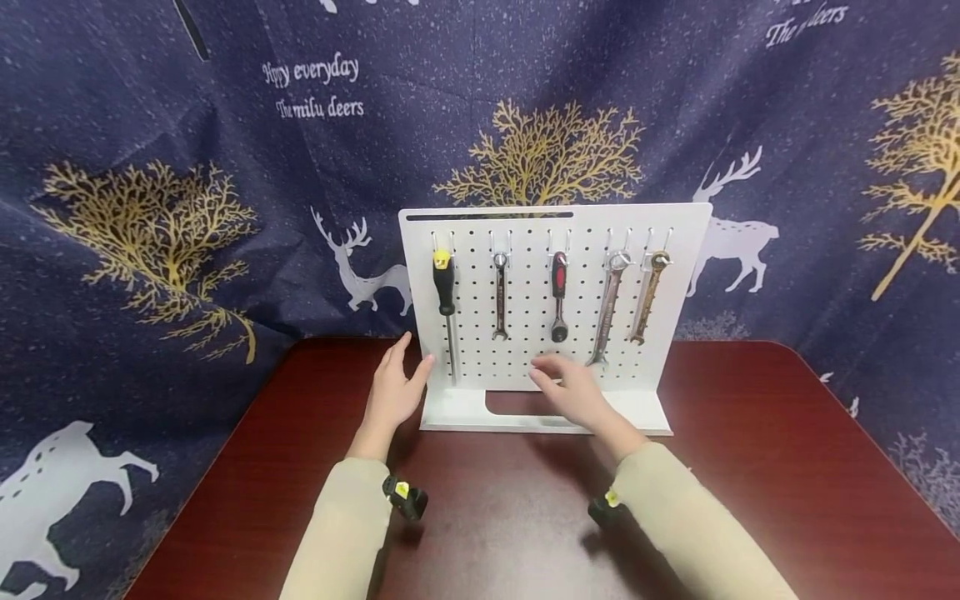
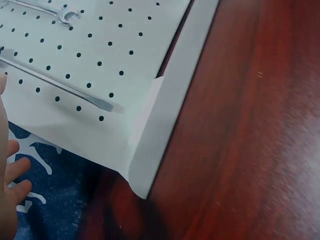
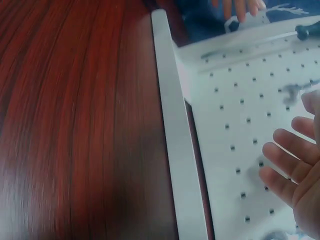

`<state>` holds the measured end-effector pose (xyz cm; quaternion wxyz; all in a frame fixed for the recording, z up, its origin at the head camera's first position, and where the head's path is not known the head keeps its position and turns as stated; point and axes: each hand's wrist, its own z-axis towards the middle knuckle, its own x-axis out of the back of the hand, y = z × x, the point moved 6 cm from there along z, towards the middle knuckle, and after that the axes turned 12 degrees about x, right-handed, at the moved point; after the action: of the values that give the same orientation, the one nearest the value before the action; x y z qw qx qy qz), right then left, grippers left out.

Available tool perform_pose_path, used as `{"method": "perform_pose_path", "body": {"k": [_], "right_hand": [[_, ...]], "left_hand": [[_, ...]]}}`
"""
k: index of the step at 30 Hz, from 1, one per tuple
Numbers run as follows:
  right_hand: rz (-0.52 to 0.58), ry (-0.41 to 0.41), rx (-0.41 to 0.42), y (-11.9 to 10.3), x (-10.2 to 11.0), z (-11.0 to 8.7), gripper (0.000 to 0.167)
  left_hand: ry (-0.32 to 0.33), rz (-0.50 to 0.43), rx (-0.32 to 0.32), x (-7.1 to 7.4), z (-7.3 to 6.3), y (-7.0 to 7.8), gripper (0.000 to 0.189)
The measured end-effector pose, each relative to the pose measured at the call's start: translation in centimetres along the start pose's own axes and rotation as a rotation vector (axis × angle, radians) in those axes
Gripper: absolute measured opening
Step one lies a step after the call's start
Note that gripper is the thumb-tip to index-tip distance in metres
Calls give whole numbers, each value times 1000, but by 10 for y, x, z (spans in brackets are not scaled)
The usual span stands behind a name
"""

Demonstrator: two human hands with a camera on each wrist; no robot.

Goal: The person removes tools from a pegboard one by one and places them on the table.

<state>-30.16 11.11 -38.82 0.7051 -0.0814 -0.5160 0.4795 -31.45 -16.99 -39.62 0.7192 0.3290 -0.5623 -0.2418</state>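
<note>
A white pegboard [image 1: 525, 367] stands upright, with several tools hanging on its hooks. From left to right hang a black screwdriver [image 1: 445, 285] with a yellow end, a small wrench [image 1: 501, 300], a red-and-black ratchet [image 1: 558, 296], a large wrench [image 1: 609, 307] and a brassy wrench [image 1: 648, 298]. My left hand [image 1: 395, 387], fingers extended and holding nothing, is beside the board's left edge, close to the screwdriver's shaft. In front of the lower board, below the ratchet, my right hand [image 1: 576, 392] is empty. Its fingers spread loosely in the right wrist view.
The board's white base [image 1: 457, 408] rests on a dark red table [image 1: 480, 500] and has a long cutout along it. Behind hangs a navy cloth [image 1: 300, 192] printed with deer and golden trees. Each sleeve carries a small black wrist camera [image 1: 405, 497].
</note>
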Motion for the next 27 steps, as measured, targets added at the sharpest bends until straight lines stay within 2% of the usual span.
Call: {"method": "perform_pose_path", "body": {"k": [8,16,21,27], "right_hand": [[64,-44,-25,-9,-36,16,34],[69,-89,-46,-11,-70,33,31],[138,-129,-62,-14,-86,43,34],[280,-90,-86,-26,-89,61,40]], "left_hand": [[17,-155,18,-1,11,3,62],[1,-210,41,-11,23,8,63],[52,-248,56,-10,29,12,58],[140,-288,57,-5,35,19,43]]}}
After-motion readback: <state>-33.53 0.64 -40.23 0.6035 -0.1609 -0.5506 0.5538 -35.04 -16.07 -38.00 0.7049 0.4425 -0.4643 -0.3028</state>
